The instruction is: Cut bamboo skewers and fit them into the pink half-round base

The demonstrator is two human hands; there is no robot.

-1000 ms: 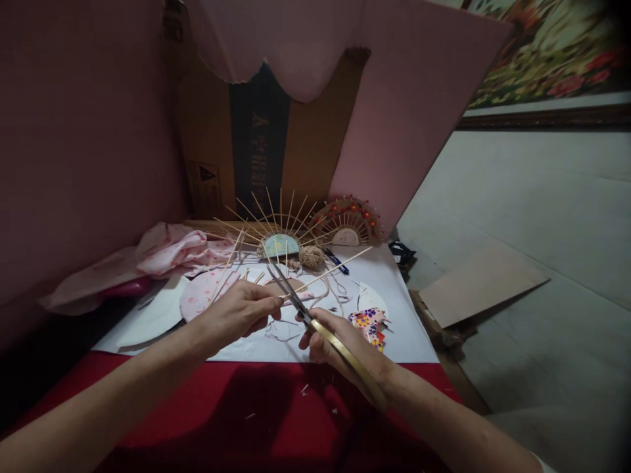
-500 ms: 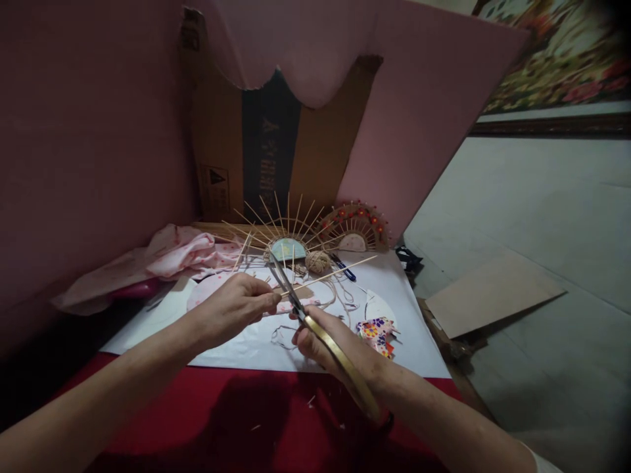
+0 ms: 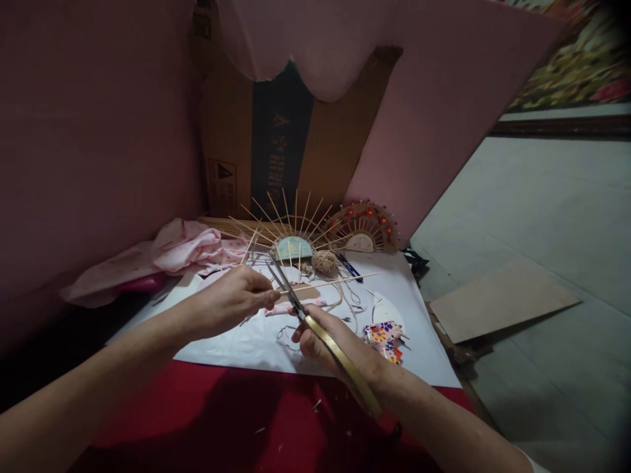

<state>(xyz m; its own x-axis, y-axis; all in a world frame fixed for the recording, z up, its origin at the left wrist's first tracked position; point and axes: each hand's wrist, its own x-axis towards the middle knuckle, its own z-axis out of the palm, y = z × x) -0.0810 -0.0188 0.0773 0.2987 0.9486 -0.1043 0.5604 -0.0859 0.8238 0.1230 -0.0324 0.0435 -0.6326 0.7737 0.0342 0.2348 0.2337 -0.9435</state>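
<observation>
The left hand [image 3: 231,303] pinches a stick [image 3: 335,282] over the white paper [image 3: 424,355]. The right hand [image 3: 330,341] grips scissors [image 3: 296,303], blades parted around it. Open floor lies beyond the paper's right edge. The print on the cardboard [image 3: 280,151] is unreadable.

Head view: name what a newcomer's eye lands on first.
At centre, the left hand pinches a thin wooden skewer while the right hand holds gold-handled scissors whose blades cross it. Behind them, a sunburst of skewers fans out before the cardboard.
</observation>
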